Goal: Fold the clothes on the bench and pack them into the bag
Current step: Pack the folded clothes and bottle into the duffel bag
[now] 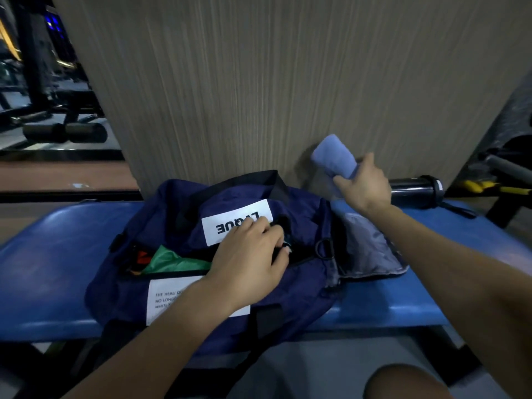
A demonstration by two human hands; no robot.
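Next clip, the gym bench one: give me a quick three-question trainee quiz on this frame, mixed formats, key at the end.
1. True or false: the rolled blue cloth is already inside the navy bag.
2. Which hand is at the bag's opening?
3. The dark bottle lies: A) in the bag B) on the bench C) in a hand

Key: 1 false, the right hand holds it above the bench; 2 left hand; 3 B.

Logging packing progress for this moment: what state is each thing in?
bag: on bench, main zip open
green garment: inside bag
blue rolled cloth: held up beside bag
right hand: grips rolled cloth
left hand: fingers at bag opening
black bottle: lying on bench
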